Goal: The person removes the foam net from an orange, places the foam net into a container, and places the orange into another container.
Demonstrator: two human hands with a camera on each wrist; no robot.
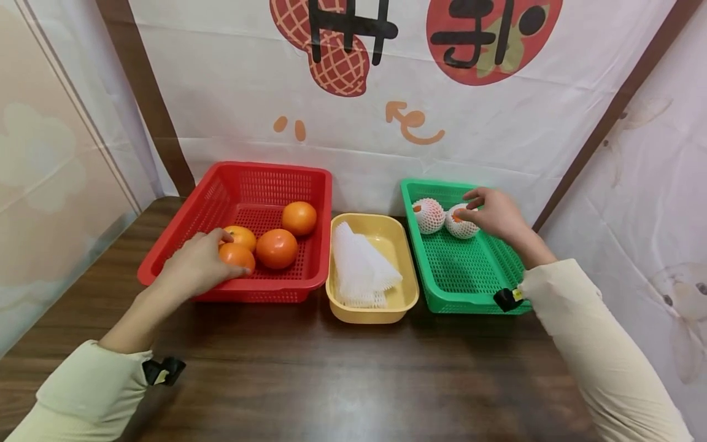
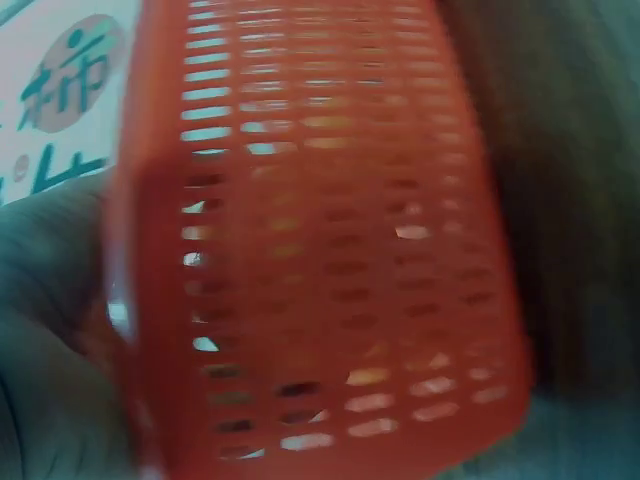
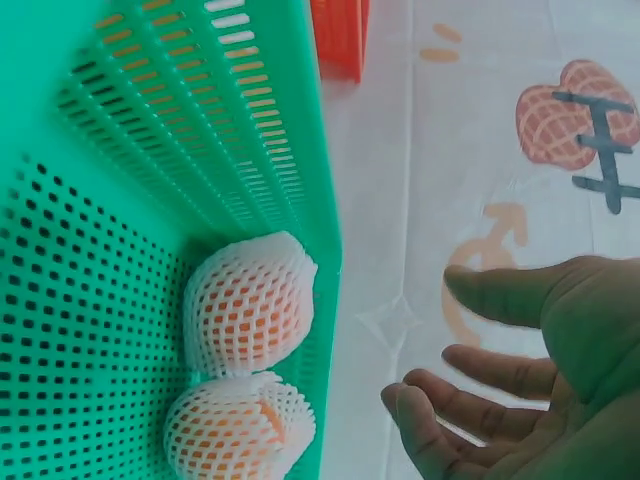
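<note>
In the head view my left hand (image 1: 196, 264) reaches over the near left rim of the red basket (image 1: 326, 245). Its fingers and thumb curl round an orange (image 1: 237, 256). Beside that one lie another orange (image 1: 240, 236), a larger orange (image 1: 277, 248) and one farther back (image 1: 299, 218). The left wrist view shows mostly the basket's slotted side. My right hand (image 1: 494, 212) hovers above the green basket (image 1: 436, 301), fingers relaxed and holding nothing. Below it sit two oranges in white foam nets, a right one (image 1: 463, 222) and a left one (image 1: 428, 215).
Between the baskets stands a yellow tray (image 1: 409, 270) holding flat white foam nets (image 1: 361, 264). All three containers rest on a dark wooden table (image 1: 353, 380). A printed white cloth (image 1: 221, 92) hangs close behind them.
</note>
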